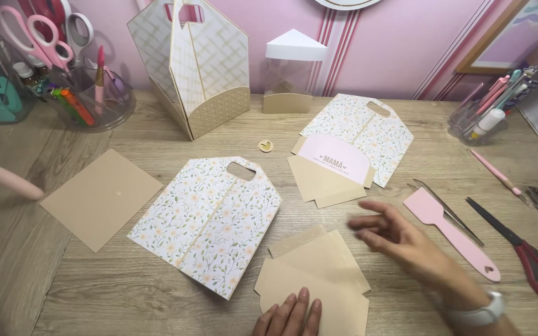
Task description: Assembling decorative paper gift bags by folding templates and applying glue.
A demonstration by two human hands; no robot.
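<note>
Tan card (319, 274) | my left hand (291, 316) flat on it, wrist cut off | right hand (400, 239) spread empty, blurred, above

Bare bench (126, 292) lies open along the near left edge and in the strip between the tan square (101, 198) and the floral panel (210, 223), so the hands could pass there. To the right, the pink spatula (453, 231), tweezers (448, 211) and red scissors (524, 250) lie close together and crowd the way. At the back, the standing bag (191, 65), the cup of scissors (85, 87) and the pen holder (490, 112) block reach; flat card pieces (331, 177) fill the middle.
</note>
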